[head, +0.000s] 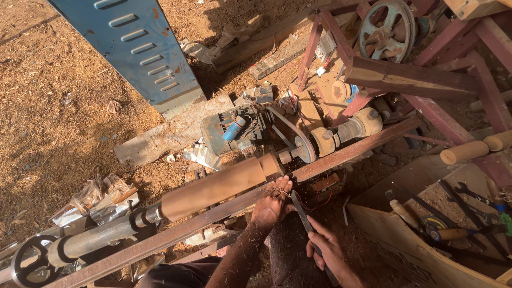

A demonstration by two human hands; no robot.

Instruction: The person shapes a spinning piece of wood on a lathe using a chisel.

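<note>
A long round wooden piece (216, 186) is mounted on a lathe between a metal tailstock (101, 234) at lower left and a belt pulley (301, 149) on the right. My left hand (273, 205) rests on the red metal rail (341, 154) beside the right end of the wood and pins the blade of a long dark chisel (301, 213) there. My right hand (325, 252) grips the chisel's handle lower down. The chisel's tip sits under my left fingers next to the wood.
A blue electric motor (229, 130) drives the belt behind the lathe. A louvred blue metal panel (136, 45) lies on the sawdust ground. A wooden box (405, 250) of hand tools sits at lower right. Turned wooden pieces (464, 152) and a red frame with a wheel (386, 29) stand at right.
</note>
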